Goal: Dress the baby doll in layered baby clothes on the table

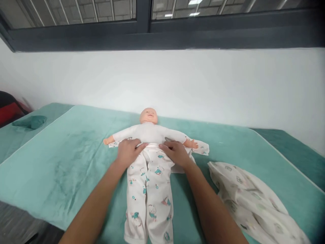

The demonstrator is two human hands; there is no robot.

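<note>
A baby doll [148,134] lies on its back with its head toward the wall and arms spread wide. Printed white trousers [149,189] cover its legs up to the waist. At the waistband's left side my left hand [129,151] is closed on the cloth, thumb lying across the front. My right hand [176,153] grips the opposite side in the same way, its thumb pointing inward. Beneath the doll's arms and back lies a printed white top [201,147], mostly hidden by the body. The fingertips of both hands are partly out of sight.
A teal padded bed [76,145] stands against a white wall [162,81]. On the right lies a crumpled patterned cloth [251,196]. The bed's left end has a face hole [29,122]. A red and black object [11,108] is at the far left.
</note>
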